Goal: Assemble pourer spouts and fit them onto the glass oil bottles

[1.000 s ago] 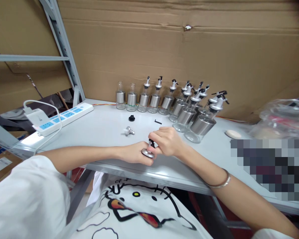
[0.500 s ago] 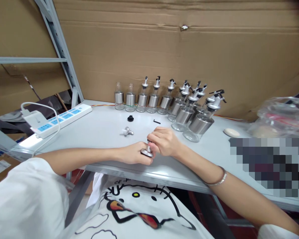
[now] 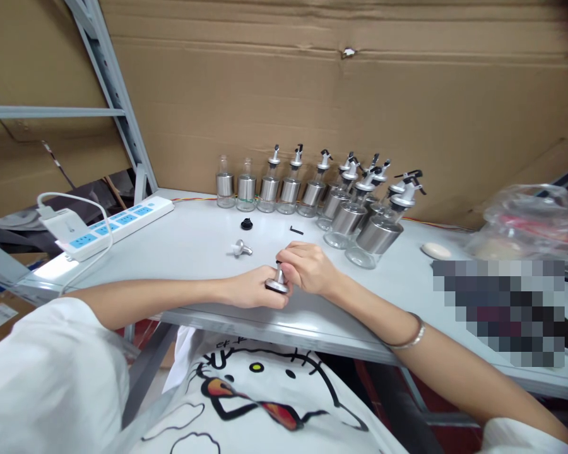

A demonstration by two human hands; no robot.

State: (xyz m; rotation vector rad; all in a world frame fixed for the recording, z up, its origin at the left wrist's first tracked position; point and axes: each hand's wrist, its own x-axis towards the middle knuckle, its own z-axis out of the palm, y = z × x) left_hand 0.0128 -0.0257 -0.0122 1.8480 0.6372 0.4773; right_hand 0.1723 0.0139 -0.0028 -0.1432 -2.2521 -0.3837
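Near the table's front edge, my left hand (image 3: 253, 287) is closed around a silver bottle pour spout (image 3: 277, 285) with a dark rim at its base. My right hand (image 3: 309, 267) is closed too, its thumb and fingers pinching the spout's tip, where a bit of black shows. Whatever else lies between those fingers is hidden. On the table beyond my hands are a second silver pour spout (image 3: 241, 248) lying on its side, a black stopper (image 3: 247, 224) and a thin black lever (image 3: 296, 231).
Along the cardboard wall stand two glass bottles without spouts, one of them a steel-banded bottle (image 3: 225, 186), then several spouted bottles (image 3: 376, 236) to the right. A power strip (image 3: 123, 221) lies left. A pale oval object (image 3: 436, 251) and clear plastic bags (image 3: 530, 221) sit right.
Both hands stay together at the spout with almost no movement. The whole view has shifted slightly.
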